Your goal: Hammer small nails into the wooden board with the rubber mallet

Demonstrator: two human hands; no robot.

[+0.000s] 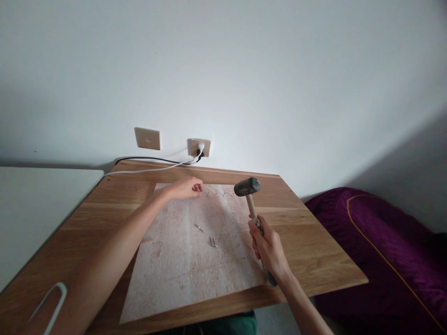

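Note:
My right hand [267, 244] is wrapped round the handle of a mallet [247, 186]. Its dark head is raised at the far right part of a whitish, reddish-streaked board or sheet [167, 265]. At the far edge of that sheet my left hand [186, 187] is closed, fingers curled in a pinch; whatever they hold, if anything, is too small to make out. A thin dark zigzag line [218, 192] runs on the sheet just right of my left fingertips. Small metal pieces, perhaps screws or nails [213, 242], lie mid-sheet, with another small metal piece [199, 227] farther back.
The sheet lies on a wooden table [296, 232] against a white wall. A white cable [150, 170] and a black one lead to a wall socket [206, 148], beside a blank plate [147, 138]. A white surface [42, 200] adjoins at left, purple fabric [338, 223] at right.

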